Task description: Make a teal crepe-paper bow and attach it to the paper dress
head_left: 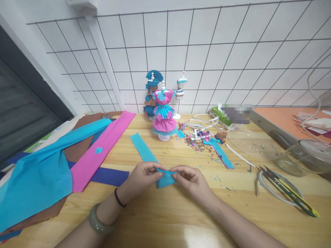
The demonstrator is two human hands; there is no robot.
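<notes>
A long turquoise paper strip [144,148] runs across the wooden table toward me, its near end folded over between my hands. My left hand [143,177] pinches the left end of the narrow fold between thumb and index finger. On the fold's right end, my right hand [190,179] has the same kind of pinch. Beyond them stands a small dress form [164,113] in a pink and turquoise paper dress with flowers. Behind it are a form in a dark teal and brown dress [151,96] and a mostly bare white form [181,91].
Coloured paper sheets and strips [38,175] cover the left side, with a pink strip [103,151] on top. Paper scraps [201,136] lie right of the forms. Scissors [289,193], a clear round container [307,156] and a white band [239,155] are at right.
</notes>
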